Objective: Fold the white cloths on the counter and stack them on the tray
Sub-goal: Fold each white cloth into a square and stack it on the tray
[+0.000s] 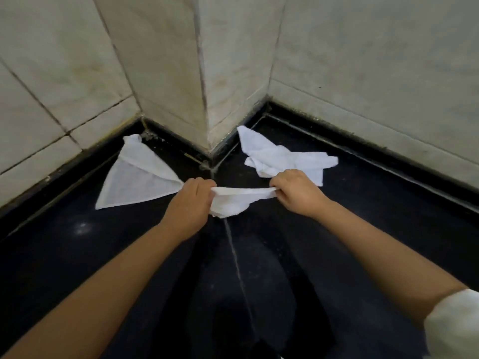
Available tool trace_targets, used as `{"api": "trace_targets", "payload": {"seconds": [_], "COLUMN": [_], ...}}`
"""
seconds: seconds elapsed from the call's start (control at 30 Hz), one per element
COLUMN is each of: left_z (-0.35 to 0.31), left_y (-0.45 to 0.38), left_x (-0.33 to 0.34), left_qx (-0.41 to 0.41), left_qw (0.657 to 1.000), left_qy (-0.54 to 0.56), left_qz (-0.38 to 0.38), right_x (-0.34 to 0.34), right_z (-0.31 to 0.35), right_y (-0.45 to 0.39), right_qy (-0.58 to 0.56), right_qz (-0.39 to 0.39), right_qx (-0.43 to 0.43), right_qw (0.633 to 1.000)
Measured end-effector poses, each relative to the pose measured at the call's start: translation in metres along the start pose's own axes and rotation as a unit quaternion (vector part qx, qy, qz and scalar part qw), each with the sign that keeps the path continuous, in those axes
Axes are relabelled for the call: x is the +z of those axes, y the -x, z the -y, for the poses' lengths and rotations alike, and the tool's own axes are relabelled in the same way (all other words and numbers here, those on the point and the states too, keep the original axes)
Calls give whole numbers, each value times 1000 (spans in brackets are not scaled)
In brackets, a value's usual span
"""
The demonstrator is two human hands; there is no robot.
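Now stretching one cloth (234, 200) taut between left hand (193, 200) and right hand (295, 193), both pinching its ends; long axis running hand to hand.

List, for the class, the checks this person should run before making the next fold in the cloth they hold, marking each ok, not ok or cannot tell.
1. Left hand grips one end of the held cloth: ok.
2. Right hand grips the other end: ok.
3. Top edge pulled straight between the hands: ok.
4. Bare black counter below for laying it down: ok.
5. Tray in view for stacking: not ok.
6. Triangular cloth and crumpled cloth folded: cannot tell.
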State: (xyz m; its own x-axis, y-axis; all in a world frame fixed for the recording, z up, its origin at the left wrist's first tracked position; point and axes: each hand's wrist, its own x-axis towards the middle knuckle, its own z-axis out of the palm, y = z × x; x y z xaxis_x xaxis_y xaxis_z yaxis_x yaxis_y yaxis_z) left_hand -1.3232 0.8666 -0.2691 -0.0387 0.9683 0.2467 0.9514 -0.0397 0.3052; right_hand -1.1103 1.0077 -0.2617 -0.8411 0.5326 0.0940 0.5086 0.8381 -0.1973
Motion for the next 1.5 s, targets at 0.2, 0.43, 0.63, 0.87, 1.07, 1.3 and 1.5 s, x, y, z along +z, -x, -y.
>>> {"api": "trace_targets", "payload": {"seconds": [0.2, 0.43, 0.63, 0.87, 1.07, 1.3, 1.5], "left_z": [-112, -257, -293, -304, -317, -321, -329], "left_y": [-72, -109, -57, 1, -1, -30, -45], "left_x": [-6, 21, 100, 150, 143, 161, 186], "left_qx": [102, 215, 363, 227, 93, 81, 20], "left_qw": [992, 969, 927, 809, 781, 922, 942], "left_qy": [68, 114, 60, -24, 79, 28, 17], "left_qz": [-12, -39, 78, 541, 613, 378, 336], "right_x": [-95, -141, -66, -11, -25, -19, 8], "right_z": [-70, -120, -101, -77, -89, -114, -123], "right_y": [88, 256, 395, 445, 441, 416, 405], "right_qy": [41, 100, 52, -253, -410, -270, -159], "right_qz": [-166, -401, -179, 288, 320, -14, -36], "right_qx": [147, 235, 263, 360, 424, 556, 618], "right_qw": [974, 880, 947, 851, 741, 786, 769]}}
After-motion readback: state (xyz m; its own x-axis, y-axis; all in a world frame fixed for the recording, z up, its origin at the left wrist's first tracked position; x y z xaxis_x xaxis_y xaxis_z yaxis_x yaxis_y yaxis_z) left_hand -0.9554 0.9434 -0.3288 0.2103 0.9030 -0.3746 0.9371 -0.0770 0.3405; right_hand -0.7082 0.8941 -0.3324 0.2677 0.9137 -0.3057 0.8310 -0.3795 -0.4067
